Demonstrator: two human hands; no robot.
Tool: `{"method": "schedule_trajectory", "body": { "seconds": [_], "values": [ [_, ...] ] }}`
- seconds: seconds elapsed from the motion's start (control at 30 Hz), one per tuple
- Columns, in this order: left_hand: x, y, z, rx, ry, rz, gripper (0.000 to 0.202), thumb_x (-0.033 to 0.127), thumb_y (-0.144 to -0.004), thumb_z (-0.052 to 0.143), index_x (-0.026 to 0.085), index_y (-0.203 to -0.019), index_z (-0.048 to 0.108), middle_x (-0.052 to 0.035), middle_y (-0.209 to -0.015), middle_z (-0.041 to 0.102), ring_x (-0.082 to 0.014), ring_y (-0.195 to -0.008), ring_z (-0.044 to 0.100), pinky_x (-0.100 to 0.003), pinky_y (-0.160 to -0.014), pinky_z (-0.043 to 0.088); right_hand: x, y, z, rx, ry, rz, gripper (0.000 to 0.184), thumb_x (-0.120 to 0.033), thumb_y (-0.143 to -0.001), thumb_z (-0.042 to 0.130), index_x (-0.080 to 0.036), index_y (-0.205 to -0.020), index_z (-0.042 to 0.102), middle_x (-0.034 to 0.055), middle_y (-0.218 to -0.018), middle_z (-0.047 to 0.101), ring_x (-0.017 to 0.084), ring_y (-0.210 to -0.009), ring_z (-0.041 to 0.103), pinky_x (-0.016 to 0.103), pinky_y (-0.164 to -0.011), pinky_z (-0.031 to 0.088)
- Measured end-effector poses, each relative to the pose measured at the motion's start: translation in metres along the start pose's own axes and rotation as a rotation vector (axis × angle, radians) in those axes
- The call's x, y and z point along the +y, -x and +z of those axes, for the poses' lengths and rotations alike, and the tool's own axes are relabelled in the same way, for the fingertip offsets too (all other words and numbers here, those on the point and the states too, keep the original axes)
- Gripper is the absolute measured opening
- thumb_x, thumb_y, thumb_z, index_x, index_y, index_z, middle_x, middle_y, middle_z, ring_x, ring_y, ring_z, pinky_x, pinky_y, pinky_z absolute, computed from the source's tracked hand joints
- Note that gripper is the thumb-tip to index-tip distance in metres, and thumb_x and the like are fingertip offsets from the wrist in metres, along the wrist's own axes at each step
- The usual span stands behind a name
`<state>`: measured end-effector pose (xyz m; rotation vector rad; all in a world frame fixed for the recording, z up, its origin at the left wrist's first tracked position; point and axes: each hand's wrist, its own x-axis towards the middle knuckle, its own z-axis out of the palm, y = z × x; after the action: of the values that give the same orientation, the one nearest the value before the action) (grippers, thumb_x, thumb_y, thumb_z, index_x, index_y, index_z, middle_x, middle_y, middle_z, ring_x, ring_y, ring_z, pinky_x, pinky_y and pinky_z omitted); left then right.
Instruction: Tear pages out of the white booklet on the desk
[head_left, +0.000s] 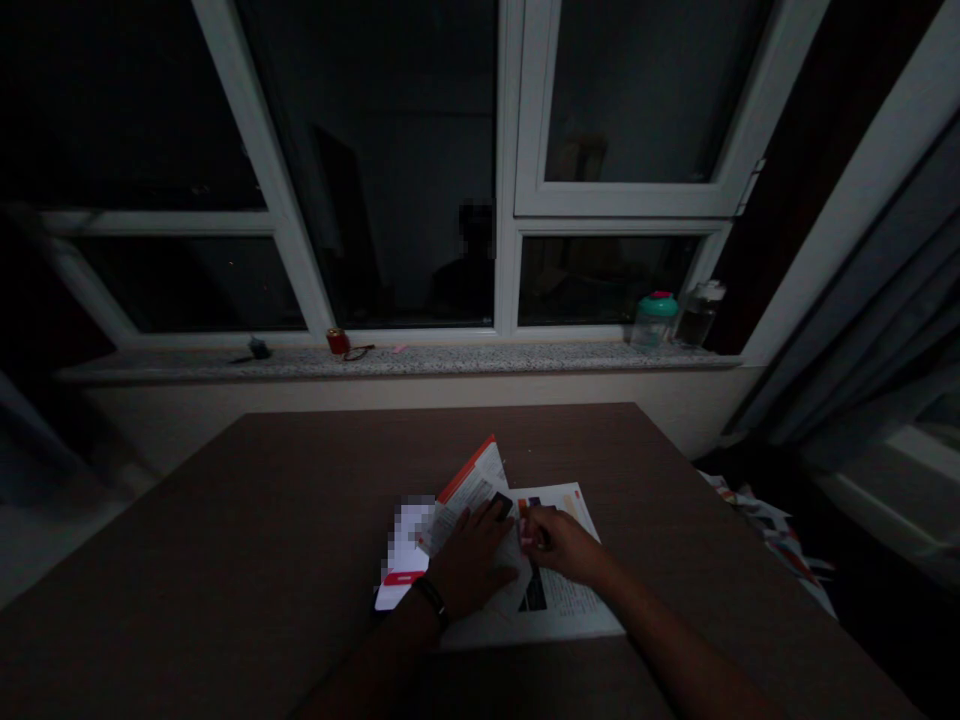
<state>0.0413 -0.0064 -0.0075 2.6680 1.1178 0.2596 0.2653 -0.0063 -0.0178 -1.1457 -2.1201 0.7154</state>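
My left hand (472, 560) lies open on a folded leaflet (471, 490) on the counter (247, 540). My right hand (562, 545) pinches something small (526, 538), unclear

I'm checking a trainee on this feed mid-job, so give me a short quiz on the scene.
1. Which hand has the black wristband on its wrist: the left hand or the right hand?
2. True or false: the teal-lidded jar stands on the stone windowsill.
3. What lies under the left hand on the brown table?

Key:
1. The left hand.
2. True.
3. A printed leaflet with an orange edge.
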Motion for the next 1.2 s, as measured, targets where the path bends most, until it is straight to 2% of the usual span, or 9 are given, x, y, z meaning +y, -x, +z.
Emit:
{"method": "schedule_trajectory", "body": {
  "seconds": [0.17,0.37,0.47,0.57,0.73,0.87,1.0,1.1,1.2],
  "values": [
    [0.003,0.000,-0.004,-0.016,0.022,-0.011,0.069,0.041,-0.086,0.063,0.026,-0.145,0.030,-0.0081,-0.156,0.019,-0.0292,-0.143,0.013,-0.054,-0.114,0.015,0.000,-0.003,0.004,0.064,-0.005,0.032,0.016,-0.011,-0.072,0.063,-0.020,-0.077,0.050,-0.0021,-0.079,0.059,0.013,-0.068,0.053,0.021,-0.061,0.038],
    [0.004,0.000,-0.005,-0.017,0.015,-0.025,0.068,0.040,-0.085,0.064,0.026,-0.144,0.033,-0.0082,-0.156,0.020,-0.0301,-0.143,0.015,-0.053,-0.114,0.016,-0.001,0.003,-0.003,-0.108,-0.085,-0.029,0.016,-0.010,-0.070,0.064,-0.020,-0.075,0.052,-0.0034,-0.075,0.059,0.011,-0.062,0.051,0.019,-0.055,0.037],
    [0.003,0.000,-0.004,-0.019,0.017,-0.019,0.067,0.040,-0.086,0.063,0.025,-0.144,0.033,-0.0084,-0.156,0.020,-0.0306,-0.143,0.014,-0.053,-0.114,0.016,-0.003,0.005,-0.005,-0.142,-0.086,-0.045,0.016,-0.010,-0.069,0.064,-0.019,-0.073,0.052,-0.0032,-0.076,0.059,0.011,-0.063,0.051,0.019,-0.055,0.037],
    [0.002,0.001,-0.003,-0.014,0.017,-0.015,0.067,0.041,-0.087,0.062,0.025,-0.144,0.032,-0.0083,-0.156,0.020,-0.0297,-0.143,0.013,-0.053,-0.114,0.014,-0.004,0.004,-0.003,-0.086,-0.038,-0.052,0.017,-0.008,-0.068,0.064,-0.019,-0.074,0.053,-0.0030,-0.077,0.059,0.012,-0.067,0.052,0.020,-0.060,0.038],
    [0.003,0.000,-0.005,-0.026,0.021,-0.016,0.067,0.043,-0.087,0.060,0.025,-0.145,0.031,-0.0084,-0.156,0.019,-0.0287,-0.143,0.013,-0.053,-0.114,0.014,-0.002,-0.005,0.003,0.087,-0.033,0.034,0.018,-0.006,-0.069,0.061,-0.020,-0.076,0.052,-0.0017,-0.079,0.058,0.012,-0.067,0.052,0.020,-0.061,0.038],
    [0.004,0.000,-0.008,-0.042,0.021,-0.024,0.066,0.044,-0.087,0.060,0.025,-0.144,0.032,-0.0090,-0.156,0.019,-0.0291,-0.143,0.013,-0.053,-0.114,0.014,-0.001,-0.008,0.004,0.114,-0.069,0.038,0.015,-0.008,-0.072,0.060,-0.020,-0.075,0.050,-0.0015,-0.079,0.058,0.011,-0.065,0.052,0.020,-0.059,0.038],
    [0.004,0.000,-0.007,-0.020,0.026,-0.013,0.065,0.044,-0.087,0.060,0.026,-0.144,0.033,-0.0082,-0.155,0.021,-0.0292,-0.143,0.015,-0.053,-0.114,0.015,-0.001,-0.002,0.000,0.015,-0.063,0.004,0.017,-0.010,-0.069,0.064,-0.020,-0.072,0.050,-0.0029,-0.074,0.058,0.012,-0.064,0.052,0.020,-0.057,0.038],
    [0.004,0.001,-0.006,-0.017,0.023,-0.012,0.065,0.043,-0.087,0.060,0.025,-0.144,0.033,-0.0087,-0.155,0.022,-0.0300,-0.142,0.015,-0.053,-0.114,0.015,-0.001,0.004,-0.003,-0.104,-0.098,-0.054,0.016,-0.010,-0.070,0.064,-0.019,-0.072,0.051,-0.0021,-0.080,0.062,0.011,-0.065,0.054,0.020,-0.058,0.040],
    [0.003,0.001,-0.004,-0.015,0.024,-0.005,0.065,0.043,-0.088,0.059,0.026,-0.144,0.032,-0.0087,-0.155,0.021,-0.0302,-0.143,0.015,-0.053,-0.113,0.015,-0.002,0.006,-0.004,-0.139,-0.089,-0.078,0.015,-0.011,-0.070,0.064,-0.019,-0.073,0.052,-0.0015,-0.083,0.063,0.012,-0.067,0.055,0.020,-0.060,0.041]
  ]
}}
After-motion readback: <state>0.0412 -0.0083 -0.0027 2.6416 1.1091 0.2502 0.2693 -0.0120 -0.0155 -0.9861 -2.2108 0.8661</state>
